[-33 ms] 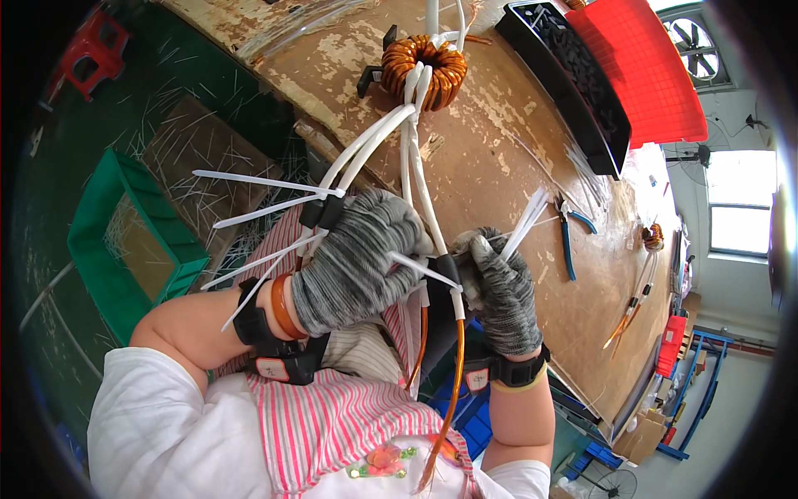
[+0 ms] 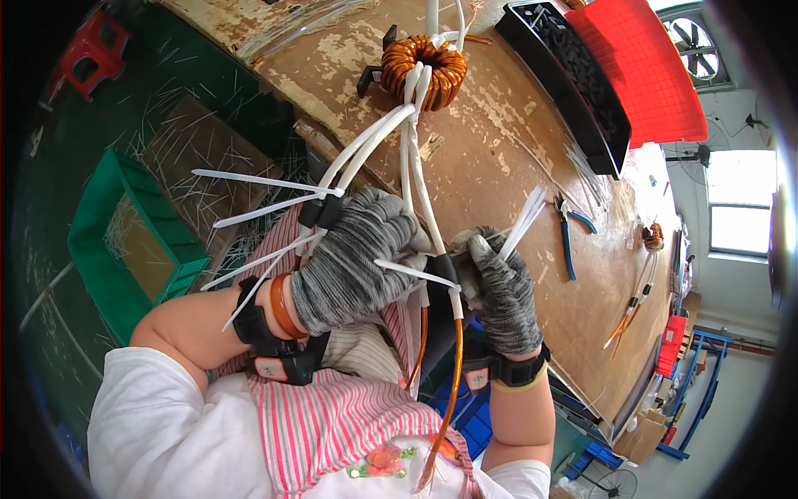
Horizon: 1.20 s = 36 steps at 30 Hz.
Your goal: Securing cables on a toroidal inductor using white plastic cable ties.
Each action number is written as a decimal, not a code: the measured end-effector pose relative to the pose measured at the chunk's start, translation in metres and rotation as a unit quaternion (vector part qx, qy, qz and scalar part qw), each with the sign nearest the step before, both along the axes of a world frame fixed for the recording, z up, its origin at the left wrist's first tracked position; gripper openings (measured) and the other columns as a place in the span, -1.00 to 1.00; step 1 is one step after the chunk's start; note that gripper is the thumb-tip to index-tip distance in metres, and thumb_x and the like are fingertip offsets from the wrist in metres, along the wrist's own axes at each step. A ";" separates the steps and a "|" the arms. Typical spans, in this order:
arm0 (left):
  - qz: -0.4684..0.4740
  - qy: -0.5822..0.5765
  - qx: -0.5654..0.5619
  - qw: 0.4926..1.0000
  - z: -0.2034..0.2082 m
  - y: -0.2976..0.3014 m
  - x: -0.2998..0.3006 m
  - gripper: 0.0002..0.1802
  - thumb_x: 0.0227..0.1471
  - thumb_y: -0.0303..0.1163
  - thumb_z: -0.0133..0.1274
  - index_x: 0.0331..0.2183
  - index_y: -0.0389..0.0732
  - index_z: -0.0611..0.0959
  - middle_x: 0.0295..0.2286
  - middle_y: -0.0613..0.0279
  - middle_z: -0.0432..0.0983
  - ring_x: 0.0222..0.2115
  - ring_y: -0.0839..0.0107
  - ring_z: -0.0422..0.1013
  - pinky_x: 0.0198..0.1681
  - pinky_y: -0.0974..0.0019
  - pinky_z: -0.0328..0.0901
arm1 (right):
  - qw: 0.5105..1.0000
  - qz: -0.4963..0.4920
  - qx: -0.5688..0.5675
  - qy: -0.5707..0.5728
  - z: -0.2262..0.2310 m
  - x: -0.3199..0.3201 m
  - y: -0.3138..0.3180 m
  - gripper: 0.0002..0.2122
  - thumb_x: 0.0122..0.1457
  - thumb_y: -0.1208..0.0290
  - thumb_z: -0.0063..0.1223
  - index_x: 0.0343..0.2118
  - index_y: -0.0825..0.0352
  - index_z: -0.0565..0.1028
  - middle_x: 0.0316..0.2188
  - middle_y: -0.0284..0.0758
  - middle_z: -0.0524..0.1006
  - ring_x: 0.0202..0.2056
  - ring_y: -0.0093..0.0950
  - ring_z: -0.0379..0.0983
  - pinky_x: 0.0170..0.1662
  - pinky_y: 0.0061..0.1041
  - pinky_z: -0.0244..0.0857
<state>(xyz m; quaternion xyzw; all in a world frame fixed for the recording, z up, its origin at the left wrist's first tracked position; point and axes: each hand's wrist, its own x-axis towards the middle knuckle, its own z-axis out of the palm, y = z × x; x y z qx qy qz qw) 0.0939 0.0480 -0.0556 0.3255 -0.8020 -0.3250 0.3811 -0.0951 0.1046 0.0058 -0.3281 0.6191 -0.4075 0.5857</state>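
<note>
Both hands wear grey striped knit gloves. My left hand [image 2: 357, 249] is closed, its fingertips at the white-sleeved leads [image 2: 421, 179] that hang from a copper-wound ring coil [image 2: 426, 73]. My right hand [image 2: 500, 287] is closed around a fan of white cable ties [image 2: 524, 223], its fingertips beside a black sleeve piece [image 2: 446, 270] on one lead. A cable tie [image 2: 411, 271] loops that lead at the sleeve's lower end, its tail pointing left across my left glove. Another black piece [image 2: 322, 212] with several tie tails sits left of my left hand. Bare copper ends [image 2: 457, 366] hang below.
Blue-handled pliers [image 2: 568, 237] lie right of my right hand. Behind stands a black bin [image 2: 573, 83] of small black parts beside a red tray [image 2: 640, 66]. Another coil [image 2: 652, 237] rests on the worn table [image 2: 499, 141]. At left is a green crate [image 2: 125, 241].
The tail of the cable tie on the right-hand lead has swung slightly left and down. My left fingers have shifted a little; my right hand stays almost in place.
</note>
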 end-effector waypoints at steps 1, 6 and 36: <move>-0.001 0.000 0.000 1.000 0.002 0.001 0.000 -0.77 -0.24 -0.33 0.21 -0.48 -0.24 0.60 -0.43 0.09 0.43 -0.31 0.11 0.37 -0.18 0.11 0.27 | 1.000 -0.001 0.000 0.000 0.000 -0.001 0.000 -0.76 0.25 0.23 -0.04 -0.27 0.32 0.50 -0.64 -0.51 0.41 -0.69 -0.75 0.16 -0.63 -0.74 -0.05; -0.022 0.018 0.132 0.991 0.008 0.002 0.003 -0.85 -0.16 -0.47 0.22 -0.44 -0.23 0.61 -0.44 0.15 0.43 -0.42 0.27 0.41 -0.32 0.24 0.34 | 1.000 -0.004 0.015 0.011 -0.001 0.001 -0.004 -0.77 0.27 0.26 -0.06 -0.22 0.33 0.49 -0.62 -0.56 0.36 -0.63 -0.79 0.16 -0.59 -0.78 0.02; 0.003 0.070 0.084 0.994 -0.001 0.006 0.000 -0.83 -0.16 -0.47 0.25 -0.40 -0.22 0.62 -0.43 0.17 0.46 -0.37 0.31 0.44 -0.31 0.30 0.35 | 0.977 0.125 -0.020 0.171 0.012 -0.009 -0.022 -0.88 0.11 0.48 0.11 -0.29 0.37 0.50 -0.46 -0.43 0.52 -0.38 -0.65 0.41 -0.25 -0.62 0.33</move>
